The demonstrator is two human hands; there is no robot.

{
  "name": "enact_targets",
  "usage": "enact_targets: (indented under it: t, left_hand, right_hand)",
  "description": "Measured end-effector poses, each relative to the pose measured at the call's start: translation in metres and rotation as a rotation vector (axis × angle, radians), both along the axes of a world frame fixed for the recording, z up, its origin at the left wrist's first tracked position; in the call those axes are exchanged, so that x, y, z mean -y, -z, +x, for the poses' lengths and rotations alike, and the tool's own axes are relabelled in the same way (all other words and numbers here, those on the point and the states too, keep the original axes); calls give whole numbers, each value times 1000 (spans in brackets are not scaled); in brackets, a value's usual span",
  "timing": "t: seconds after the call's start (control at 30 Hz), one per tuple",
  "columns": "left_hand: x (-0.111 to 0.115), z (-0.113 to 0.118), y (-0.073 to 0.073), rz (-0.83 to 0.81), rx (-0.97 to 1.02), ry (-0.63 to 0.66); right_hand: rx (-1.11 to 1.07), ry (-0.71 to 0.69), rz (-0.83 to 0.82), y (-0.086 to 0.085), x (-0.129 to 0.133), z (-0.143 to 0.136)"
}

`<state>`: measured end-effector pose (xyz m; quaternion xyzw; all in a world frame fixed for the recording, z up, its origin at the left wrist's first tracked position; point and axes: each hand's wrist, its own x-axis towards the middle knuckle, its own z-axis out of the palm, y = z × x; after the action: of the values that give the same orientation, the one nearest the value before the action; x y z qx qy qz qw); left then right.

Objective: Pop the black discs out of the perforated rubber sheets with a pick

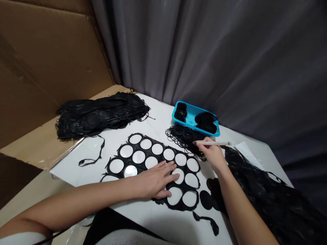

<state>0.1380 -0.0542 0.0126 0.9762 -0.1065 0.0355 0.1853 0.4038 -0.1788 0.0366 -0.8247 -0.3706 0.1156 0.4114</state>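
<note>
A black sheet (pixel 165 148) with rows of round holes lies flat on the white table (pixel 158 114). My left hand (pixel 156 179) rests on it, palm down with the fingers spread. A slim whitish tool (pixel 217 143) is held in my right hand (pixel 211 153), its tip at the edge of a pile of thin black rings (pixel 182 135). That pile sits between the sheet and a blue basket (pixel 191 119), which holds more black rings. Several black discs (pixel 206 199) lie right of the sheet, partly hidden by my right forearm.
A thick stack of black sheets (pixel 99 115) lies at the back left, beside cardboard (pixel 48 54). Black material (pixel 270 200) is heaped at the right near a white paper (pixel 249 155). Black scraps (pixel 211 223) lie near the front edge. A grey curtain (pixel 230 61) hangs behind.
</note>
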Motion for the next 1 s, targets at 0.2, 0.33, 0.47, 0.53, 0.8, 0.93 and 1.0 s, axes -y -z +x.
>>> enact_targets:
  t: [0.2,0.33,0.47,0.53,0.8,0.93,1.0]
  left_hand:
    - [-12,-18,16,115,49,-208]
    - [-14,-24,27,139,81,-192]
    - [-12,-24,27,155,78,-187]
    - [-12,-23,27,155,81,-188]
    - [-12,-23,28,150,86,-188]
    - [-13,-23,27,135,72,-181]
    - [-14,-23,26,119,65,-177]
  right_hand:
    - [-268,-400,5,18,-23,-74]
    - [-284,-442,-17,29,-22,-91]
    - [-256,-420,-35,33,-18,-92]
    - [-233,-412,-40,33,-17,-93]
    - [-60,-445,-50,31,-18,-94]
    - [150,-549,-10,34,-14,-105]
    - [320,-602,-29,36,-13,-107]
